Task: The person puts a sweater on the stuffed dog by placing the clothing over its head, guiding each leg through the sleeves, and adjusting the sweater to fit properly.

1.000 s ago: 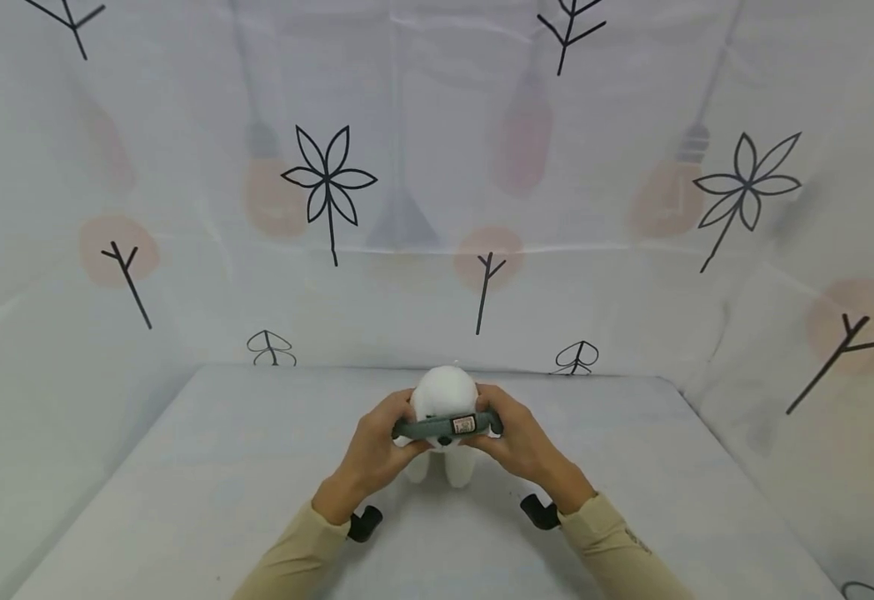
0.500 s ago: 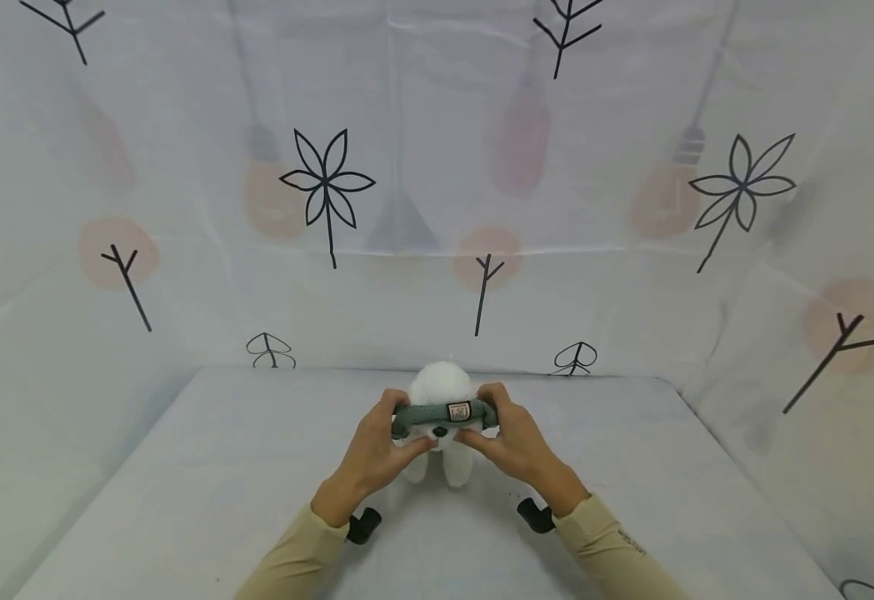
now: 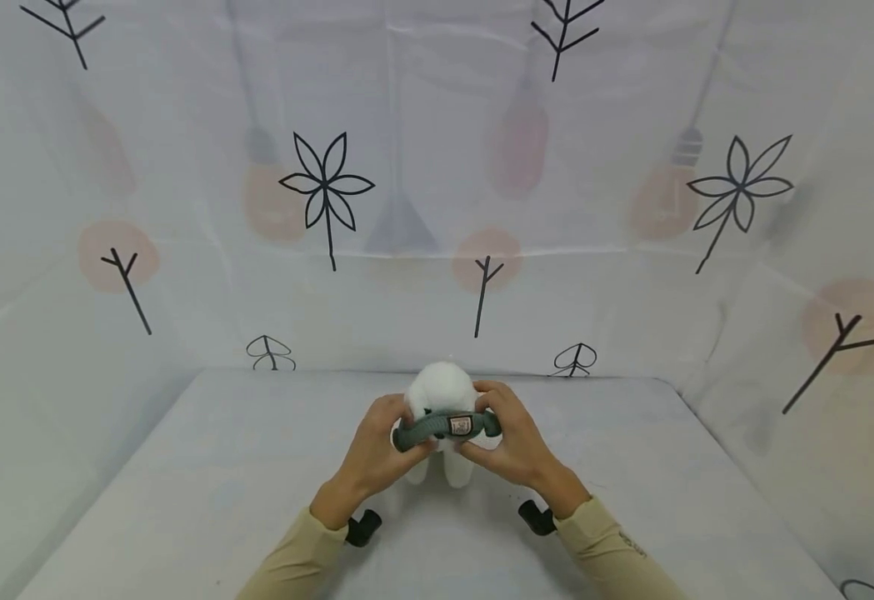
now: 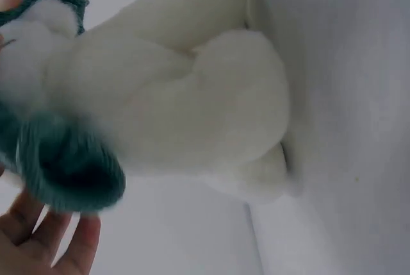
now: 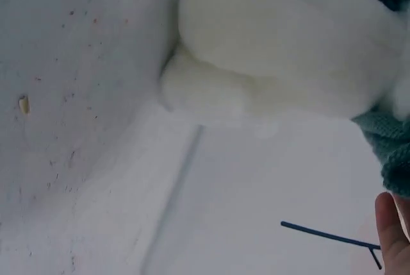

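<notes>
A white plush toy (image 3: 442, 385) sits upright on the table, its head framed by both hands. Across its face lies a green knitted garment (image 3: 437, 426) with a small label patch and tube-like ends. My left hand (image 3: 375, 440) grips the garment's left end, thumb beneath and fingers at the side of the toy's head. The other end is gripped by my right hand (image 3: 513, 435) in the same way. Up close in the left wrist view, an open knitted tube (image 4: 70, 166) hangs beside the toy's body (image 4: 173, 102). The toy's eyes are mostly hidden.
The toy stands on a white-covered table (image 3: 631, 467) near its back edge. Behind it hangs a white sheet (image 3: 407, 317) printed with plants and bulbs. Black wrist camera mounts (image 3: 364, 528) hang under the wrists. A small crumb (image 5: 24, 104) lies on the table.
The green garment rose a little over the toy's face, then came down, its left side now lower and tilted. Both hands shifted slightly with it, keeping their grip.
</notes>
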The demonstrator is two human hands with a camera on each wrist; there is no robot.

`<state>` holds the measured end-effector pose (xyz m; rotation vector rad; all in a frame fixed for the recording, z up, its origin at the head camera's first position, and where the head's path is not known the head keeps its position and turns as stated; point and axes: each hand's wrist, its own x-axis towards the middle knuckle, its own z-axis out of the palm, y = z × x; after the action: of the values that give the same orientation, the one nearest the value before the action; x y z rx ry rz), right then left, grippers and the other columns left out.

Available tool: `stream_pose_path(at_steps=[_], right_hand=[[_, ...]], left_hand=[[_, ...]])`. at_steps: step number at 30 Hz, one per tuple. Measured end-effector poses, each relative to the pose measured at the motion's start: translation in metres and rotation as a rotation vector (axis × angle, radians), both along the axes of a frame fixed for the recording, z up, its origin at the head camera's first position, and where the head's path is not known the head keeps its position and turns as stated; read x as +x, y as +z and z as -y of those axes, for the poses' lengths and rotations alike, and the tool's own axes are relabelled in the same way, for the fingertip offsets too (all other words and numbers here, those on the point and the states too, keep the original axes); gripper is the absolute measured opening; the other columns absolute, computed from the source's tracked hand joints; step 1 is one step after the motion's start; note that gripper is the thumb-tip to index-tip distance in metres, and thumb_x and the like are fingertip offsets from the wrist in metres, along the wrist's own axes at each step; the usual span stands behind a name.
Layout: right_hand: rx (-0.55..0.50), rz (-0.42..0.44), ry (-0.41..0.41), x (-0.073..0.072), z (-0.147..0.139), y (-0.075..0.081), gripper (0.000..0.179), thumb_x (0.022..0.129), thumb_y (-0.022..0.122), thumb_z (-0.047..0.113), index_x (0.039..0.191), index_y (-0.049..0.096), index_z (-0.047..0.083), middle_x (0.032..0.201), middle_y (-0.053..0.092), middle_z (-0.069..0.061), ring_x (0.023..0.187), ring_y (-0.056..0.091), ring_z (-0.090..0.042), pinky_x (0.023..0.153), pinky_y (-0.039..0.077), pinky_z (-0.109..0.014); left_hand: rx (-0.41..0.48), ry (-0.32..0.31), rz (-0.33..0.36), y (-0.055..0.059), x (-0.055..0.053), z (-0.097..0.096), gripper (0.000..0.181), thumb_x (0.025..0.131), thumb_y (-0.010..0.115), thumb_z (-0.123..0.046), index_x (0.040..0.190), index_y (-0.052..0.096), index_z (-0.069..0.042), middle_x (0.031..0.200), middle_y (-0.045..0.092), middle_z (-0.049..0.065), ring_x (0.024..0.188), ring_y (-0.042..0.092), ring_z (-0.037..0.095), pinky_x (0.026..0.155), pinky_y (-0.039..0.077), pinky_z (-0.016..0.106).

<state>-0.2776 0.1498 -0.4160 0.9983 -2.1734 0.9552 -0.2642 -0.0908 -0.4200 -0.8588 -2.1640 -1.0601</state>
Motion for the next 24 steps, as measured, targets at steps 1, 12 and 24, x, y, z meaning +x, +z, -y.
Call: stream_pose_path(at_steps=[1,12,24], right_hand=[[-0.002,0.011,0.008,0.001,0.000,0.001,0.042,0.075,0.080,0.030,0.100,0.050,0.016,0.132,0.049,-0.007,0.121,0.047,-0.027,0.090,0.044,-0.049],[0.064,0.088,0.092,0.013,0.007,0.015,0.040,0.076,0.081,0.031,0.101,0.052,0.020,0.146,0.032,-0.006,0.124,0.046,-0.029,0.091,0.048,-0.047],[0.072,0.189,0.204,0.015,0.001,0.016,0.019,0.086,0.071,0.024,0.092,0.054,0.020,0.152,0.026,-0.007,0.126,0.046,-0.034,0.090,0.048,-0.047]], left_hand=[[0.007,-0.001,0.014,0.001,0.001,0.000,0.042,0.074,0.083,-0.028,0.085,0.045,-0.013,0.112,0.056,0.000,0.103,0.050,0.018,0.081,0.046,0.040],[-0.055,-0.035,-0.018,0.018,0.016,-0.012,0.039,0.072,0.085,-0.015,0.092,0.051,-0.013,0.132,0.041,0.015,0.117,0.050,0.029,0.089,0.050,0.043],[-0.075,-0.186,0.105,0.018,0.016,-0.003,0.026,0.081,0.077,-0.022,0.088,0.053,-0.019,0.147,0.031,0.012,0.128,0.041,0.030,0.091,0.047,0.048]])
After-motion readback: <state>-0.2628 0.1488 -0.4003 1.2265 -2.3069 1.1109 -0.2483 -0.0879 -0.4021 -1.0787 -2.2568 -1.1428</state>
